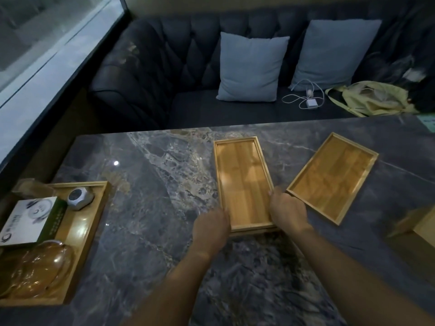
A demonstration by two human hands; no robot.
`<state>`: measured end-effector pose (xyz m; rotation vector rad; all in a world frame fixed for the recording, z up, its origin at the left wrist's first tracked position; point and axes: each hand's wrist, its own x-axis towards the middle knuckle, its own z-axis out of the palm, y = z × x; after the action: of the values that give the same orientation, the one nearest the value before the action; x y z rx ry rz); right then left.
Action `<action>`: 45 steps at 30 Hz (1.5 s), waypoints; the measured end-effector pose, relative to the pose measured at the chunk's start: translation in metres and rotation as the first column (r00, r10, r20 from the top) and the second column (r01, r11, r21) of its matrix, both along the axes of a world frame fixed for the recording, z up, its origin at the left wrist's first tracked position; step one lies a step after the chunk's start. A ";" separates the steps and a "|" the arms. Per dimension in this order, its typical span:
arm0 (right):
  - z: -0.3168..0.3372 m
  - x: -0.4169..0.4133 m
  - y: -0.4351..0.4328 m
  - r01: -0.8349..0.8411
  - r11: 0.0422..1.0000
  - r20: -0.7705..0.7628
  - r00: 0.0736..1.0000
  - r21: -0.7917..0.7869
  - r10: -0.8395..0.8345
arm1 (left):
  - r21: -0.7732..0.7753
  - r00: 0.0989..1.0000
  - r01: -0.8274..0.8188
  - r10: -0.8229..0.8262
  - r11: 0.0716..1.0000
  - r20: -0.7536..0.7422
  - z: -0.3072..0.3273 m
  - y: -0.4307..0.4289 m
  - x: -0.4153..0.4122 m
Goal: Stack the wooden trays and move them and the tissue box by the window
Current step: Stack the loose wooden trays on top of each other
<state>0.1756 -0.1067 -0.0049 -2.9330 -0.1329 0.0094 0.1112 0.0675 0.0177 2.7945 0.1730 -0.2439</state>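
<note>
Wooden tray (pixel 243 184) on dark bench (pixel 146 208), left hand (pixel 210 228) and right hand (pixel 288 212) grip clamped on its near sides, second tray (pixel 333 181) just beside.

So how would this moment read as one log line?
both hands: left hand, right hand | grip: middle tray sides | second tray: untouched

2 pillows (pixel 251 69), charger (pixel 312 103), sofa (pixel 150 67)

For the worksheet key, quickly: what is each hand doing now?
Left hand: gripping the middle wooden tray's left edge.
Right hand: gripping its right edge.
</note>
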 end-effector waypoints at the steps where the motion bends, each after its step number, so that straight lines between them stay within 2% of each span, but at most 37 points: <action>1: -0.002 -0.001 -0.001 -0.020 1.000 0.008 1.000 -0.020 0.020 | -0.011 1.000 -0.006 0.005 1.000 -0.017 -0.001 0.001 0.000; 4: -0.006 -0.006 -0.003 -0.043 0.999 -0.030 0.999 -0.019 0.042 | -0.087 0.996 -0.056 0.050 0.995 -0.075 -0.003 0.009 -0.001; 6: -0.004 -0.011 -0.006 -0.023 0.997 -0.077 0.997 0.067 0.028 | -0.221 0.980 -0.188 0.170 0.957 -0.100 -0.004 0.016 -0.003; 8: 0.001 -0.019 -0.011 -0.013 0.981 -0.104 0.994 0.191 0.034 | -0.375 0.966 -0.247 0.258 0.893 -0.024 -0.007 0.025 -0.009; 10: 0.006 -0.031 -0.019 -0.085 0.969 -0.077 0.991 0.234 0.105 | -0.450 0.978 -0.143 0.195 0.881 0.070 -0.010 0.032 -0.019; 12: 0.007 -0.043 -0.030 -0.233 0.957 -0.052 0.968 0.171 0.244 | -0.466 0.996 -0.030 0.067 0.884 0.063 -0.014 0.036 -0.030; 15: 0.004 -0.051 -0.043 -0.395 0.919 -0.100 0.913 0.024 0.395 | -0.415 0.996 0.083 -0.078 0.906 0.029 -0.021 0.033 -0.042; 17: 0.001 -0.049 -0.046 -0.440 0.898 -0.142 0.889 -0.010 0.435 | -0.342 0.995 0.100 -0.083 0.934 0.063 -0.021 0.027 -0.044; 20: -0.002 -0.047 -0.047 -0.466 0.883 -0.158 0.869 0.053 0.468 | -0.296 0.993 0.087 -0.060 0.951 0.100 -0.014 0.020 -0.039; 26: -0.006 -0.048 -0.050 -0.442 0.889 -0.149 0.877 0.122 0.457 | -0.135 0.978 0.210 -0.207 0.968 0.037 -0.006 0.013 -0.034; 29: -0.006 -0.052 -0.049 -0.431 0.893 -0.124 0.887 0.127 0.446 | -0.074 0.981 0.193 -0.191 0.978 0.029 -0.007 0.009 -0.037; 39: -0.003 -0.059 -0.049 -0.436 0.896 -0.097 0.892 0.080 0.442 | -0.059 0.985 0.172 -0.173 0.983 -0.018 -0.005 0.005 -0.042; 43: 0.013 -0.061 -0.056 -0.397 0.906 0.030 0.917 0.148 0.397 | -0.054 0.969 0.011 -0.023 0.999 -0.244 0.017 -0.005 -0.025; 44: 0.017 -0.060 -0.060 -0.363 0.915 0.075 0.932 0.177 0.355 | 0.006 0.958 0.038 -0.035 0.999 -0.286 0.026 -0.008 -0.017; 45: 0.021 -0.058 -0.064 -0.309 0.929 0.099 0.950 0.203 0.295 | 0.068 0.962 0.091 -0.070 0.993 -0.264 0.035 -0.011 -0.010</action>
<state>0.1175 -0.1707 0.0156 -2.6661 -0.5597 -0.0539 0.1011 0.0564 0.0532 2.8419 0.1324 -0.6401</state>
